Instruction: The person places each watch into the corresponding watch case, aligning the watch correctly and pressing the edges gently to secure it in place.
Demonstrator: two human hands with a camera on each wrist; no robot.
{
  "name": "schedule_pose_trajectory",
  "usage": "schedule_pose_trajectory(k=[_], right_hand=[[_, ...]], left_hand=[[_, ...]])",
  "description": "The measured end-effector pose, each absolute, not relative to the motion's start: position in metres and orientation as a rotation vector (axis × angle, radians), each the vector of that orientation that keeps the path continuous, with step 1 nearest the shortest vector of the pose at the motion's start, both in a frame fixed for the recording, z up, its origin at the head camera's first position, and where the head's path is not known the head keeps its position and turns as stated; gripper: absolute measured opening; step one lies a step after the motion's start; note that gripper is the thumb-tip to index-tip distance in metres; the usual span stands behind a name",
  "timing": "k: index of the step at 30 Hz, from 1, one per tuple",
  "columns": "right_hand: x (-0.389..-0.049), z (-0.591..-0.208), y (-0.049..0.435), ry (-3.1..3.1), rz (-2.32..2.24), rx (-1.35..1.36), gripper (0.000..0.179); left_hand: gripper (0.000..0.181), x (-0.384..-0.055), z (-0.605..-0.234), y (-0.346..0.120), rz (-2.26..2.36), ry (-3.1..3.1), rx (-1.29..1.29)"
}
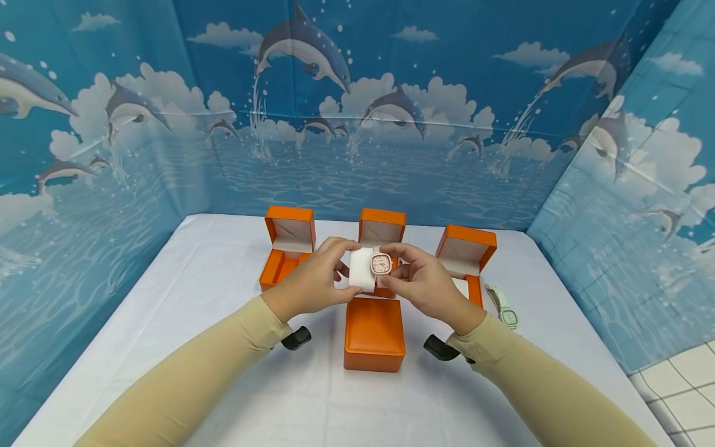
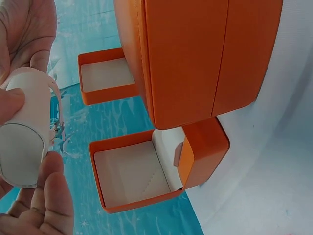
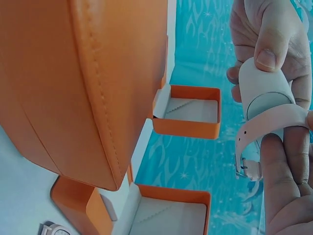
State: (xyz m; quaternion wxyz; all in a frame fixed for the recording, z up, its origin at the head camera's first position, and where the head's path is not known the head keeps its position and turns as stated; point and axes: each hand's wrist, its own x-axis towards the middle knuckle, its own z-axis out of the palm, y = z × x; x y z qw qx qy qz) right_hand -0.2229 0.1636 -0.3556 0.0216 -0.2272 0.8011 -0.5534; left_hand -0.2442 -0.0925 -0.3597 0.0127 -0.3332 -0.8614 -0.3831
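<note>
white cushion (image 3: 257, 87) in left hand (image 3: 281, 39), pink strap (image 3: 268, 119) in right hand (image 3: 288, 186), cropped probable watch (image 3: 58, 230)

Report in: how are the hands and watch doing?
Left hand gripping cushion. Right hand holding watch at cushion's end. Closed box nearby, seemingly not in the way.

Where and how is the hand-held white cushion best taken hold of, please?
The white cushion is probably best gripped by its bare left part, from the left, closing round its curved body, because the pink-strapped watch is at its right end.
</note>
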Motion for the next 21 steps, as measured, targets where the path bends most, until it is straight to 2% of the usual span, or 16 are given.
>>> schedule_pose_trajectory(k=[21], right_hand=[[-0.2179,-0.3554,0.1631,2.475,-1.683,-0.714,0.059]], left_hand=[[0.074,-0.2407,-0.3615,-0.0875,-1.245,-2.621,-1.008]])
